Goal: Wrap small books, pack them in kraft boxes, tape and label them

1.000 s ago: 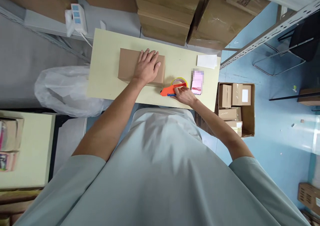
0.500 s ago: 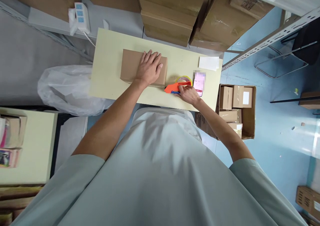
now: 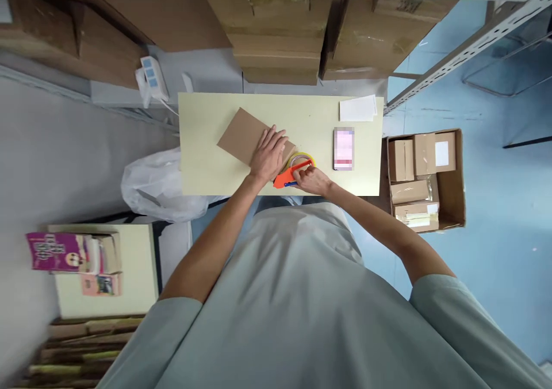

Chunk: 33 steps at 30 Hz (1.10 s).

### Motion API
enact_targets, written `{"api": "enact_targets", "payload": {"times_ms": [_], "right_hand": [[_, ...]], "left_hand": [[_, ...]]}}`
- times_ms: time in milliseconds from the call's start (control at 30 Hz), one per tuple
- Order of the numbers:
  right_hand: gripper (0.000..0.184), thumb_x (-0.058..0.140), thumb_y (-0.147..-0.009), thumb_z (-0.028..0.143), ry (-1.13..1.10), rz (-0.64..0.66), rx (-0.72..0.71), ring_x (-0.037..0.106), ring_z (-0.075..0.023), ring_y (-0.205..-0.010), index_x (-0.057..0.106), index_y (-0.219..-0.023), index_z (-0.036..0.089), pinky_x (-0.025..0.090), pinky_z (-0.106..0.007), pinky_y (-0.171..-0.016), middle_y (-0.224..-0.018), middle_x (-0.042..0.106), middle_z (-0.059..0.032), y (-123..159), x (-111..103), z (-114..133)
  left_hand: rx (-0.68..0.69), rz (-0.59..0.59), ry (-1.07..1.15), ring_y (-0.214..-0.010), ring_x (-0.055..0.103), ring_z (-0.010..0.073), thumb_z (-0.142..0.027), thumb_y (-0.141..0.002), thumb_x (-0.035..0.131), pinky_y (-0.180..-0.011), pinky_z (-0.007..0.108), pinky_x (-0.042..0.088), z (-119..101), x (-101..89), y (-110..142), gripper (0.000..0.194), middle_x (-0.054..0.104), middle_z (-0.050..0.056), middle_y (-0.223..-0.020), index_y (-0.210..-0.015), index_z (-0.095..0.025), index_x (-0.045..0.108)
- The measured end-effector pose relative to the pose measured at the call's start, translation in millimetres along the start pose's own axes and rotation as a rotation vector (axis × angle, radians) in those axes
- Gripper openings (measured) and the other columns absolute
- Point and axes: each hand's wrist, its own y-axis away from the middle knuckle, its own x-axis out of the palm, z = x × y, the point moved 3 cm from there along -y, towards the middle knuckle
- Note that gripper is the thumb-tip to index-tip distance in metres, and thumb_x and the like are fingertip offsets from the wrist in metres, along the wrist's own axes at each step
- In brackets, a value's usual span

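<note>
A small brown cardboard box (image 3: 244,135) lies turned at an angle on the pale yellow table (image 3: 202,165). My left hand (image 3: 269,154) rests flat on the box's near right corner, fingers stretched out. My right hand (image 3: 311,180) is closed on the handle of an orange tape dispenser (image 3: 290,174) that carries a roll of clear tape (image 3: 301,160). The dispenser sits right against the box's near corner, close to my left hand.
A phone (image 3: 344,148) and a white paper slip (image 3: 357,108) lie on the table's right part. An open carton of small boxes (image 3: 425,177) stands on the blue floor at right. Large cartons (image 3: 276,33) line the shelf behind. A white plastic bag (image 3: 159,185) sits at left.
The box has been turned at an angle and drawn nearer under my left hand. My right hand has brought the tape dispenser left, up against the box. The camera view has shifted.
</note>
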Motion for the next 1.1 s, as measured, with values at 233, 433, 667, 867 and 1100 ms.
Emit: {"api": "enact_targets", "payload": {"times_ms": [233, 433, 667, 867, 1100], "right_hand": [[0.042, 0.023, -0.118, 0.024, -0.112, 0.050, 0.042, 0.077, -0.0314, -0.098, 0.048, -0.141, -0.001, 0.047, -0.040, -0.086, -0.107, 0.078, -0.0271, 8.4, -5.3, -1.9], [0.051, 0.024, -0.118, 0.026, -0.104, 0.087, 0.282, 0.076, -0.0356, -0.102, 0.044, -0.147, -0.010, 0.044, -0.041, -0.087, -0.116, 0.075, -0.0368, 32.3, -7.4, -88.9], [0.049, 0.037, -0.114, 0.028, -0.041, -0.011, 0.241, 0.076, -0.0359, -0.098, 0.048, -0.145, -0.007, 0.044, -0.044, -0.092, -0.111, 0.079, -0.0311, -6.6, -27.7, -125.7], [0.043, 0.037, -0.113, 0.026, 0.051, -0.043, 0.113, 0.077, -0.0333, -0.098, 0.051, -0.143, -0.001, 0.046, -0.045, -0.096, -0.111, 0.081, -0.0261, -18.2, -19.7, -107.3], [0.044, 0.039, -0.105, 0.005, -0.013, -0.057, 0.021, 0.079, -0.0331, -0.097, 0.048, -0.147, -0.006, 0.050, -0.048, -0.093, -0.108, 0.081, -0.0257, -27.5, -9.2, -41.7]], "left_hand": [[-0.004, 0.006, -0.032, -0.169, 0.031, 0.0256, -0.028, -0.115, 0.030, -0.142, 0.055, 0.021, 5.2, 2.5, 8.3, 0.048, 0.061, 0.012, -0.163, -0.149, -0.020, 0.064], [-0.044, 0.046, -0.042, -0.170, 0.029, 0.0279, -0.031, -0.115, 0.031, -0.141, 0.060, 0.020, 9.0, 5.4, 10.5, 0.050, 0.060, 0.013, -0.164, -0.149, -0.018, 0.064], [-0.038, 0.066, -0.042, -0.170, 0.030, 0.0286, -0.031, -0.114, 0.030, -0.141, 0.061, 0.020, 9.7, 3.8, 11.2, 0.051, 0.059, 0.014, -0.164, -0.149, -0.017, 0.065], [0.020, 0.183, 0.006, -0.169, 0.031, 0.0286, -0.036, -0.115, 0.026, -0.140, 0.060, 0.023, 4.5, -11.1, 24.9, 0.055, 0.055, 0.014, -0.169, -0.149, -0.018, 0.065], [-0.443, -0.081, -0.126, -0.174, 0.001, 0.0327, -0.054, -0.114, 0.028, -0.140, 0.066, 0.006, 58.4, -55.7, 8.6, 0.076, 0.022, 0.023, -0.183, -0.174, -0.008, 0.029]]}}
